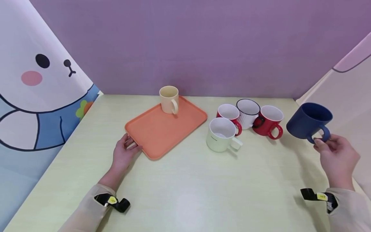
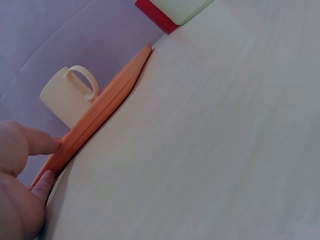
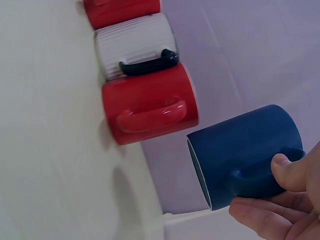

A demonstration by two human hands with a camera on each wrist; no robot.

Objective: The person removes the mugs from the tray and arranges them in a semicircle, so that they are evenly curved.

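Observation:
My right hand holds a dark blue mug by its handle, with the thumb and fingers round it. The mug is lifted off the table, tilted, at the far right; its shadow falls below in the right wrist view, clear of the red mug. My left hand grips the near left corner of an orange tray, thumb on one side and fingers on the other. Toward the tray's back edge a cream mug stands upright, its handle showing in the left wrist view.
Right of the tray several mugs stand close together: a pale green one in front, a red one behind it, a white ribbed one with a black handle, and another red one. A purple backdrop rises behind the table.

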